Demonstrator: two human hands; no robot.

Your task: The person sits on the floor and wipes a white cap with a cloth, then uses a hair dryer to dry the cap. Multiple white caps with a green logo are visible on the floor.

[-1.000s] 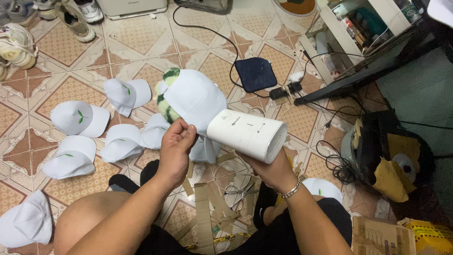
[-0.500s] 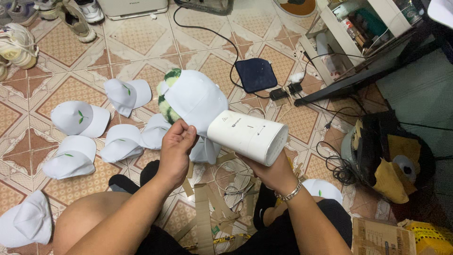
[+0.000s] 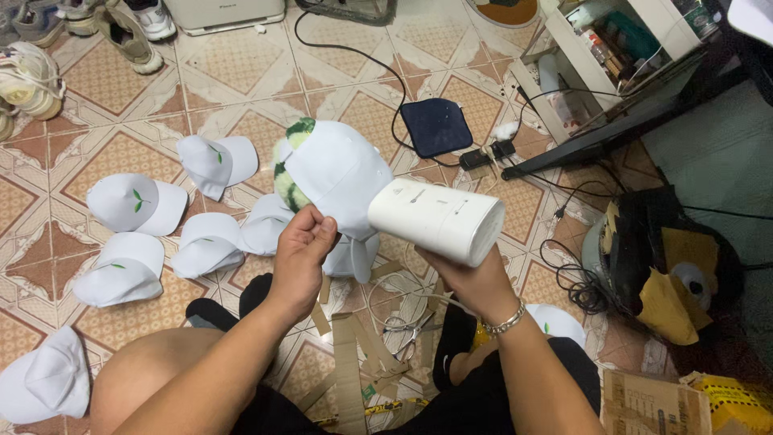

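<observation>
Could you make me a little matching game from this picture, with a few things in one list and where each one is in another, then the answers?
Things:
1. white cap on a green-and-white ball
2. white handheld appliance
3. dark blue square pad
4. scissors

Places:
A. flat on the tiled floor, a black cable running to it
B. held in the right hand
C. on the floor among cardboard strips, near the person's legs
D. gripped at its edge by the left hand

Pairs: 1-D, 2-B, 3-A, 4-C

Caps (image 3: 137,203) lie left of the held cap (image 3: 338,173); device (image 3: 439,219) right of it.
</observation>
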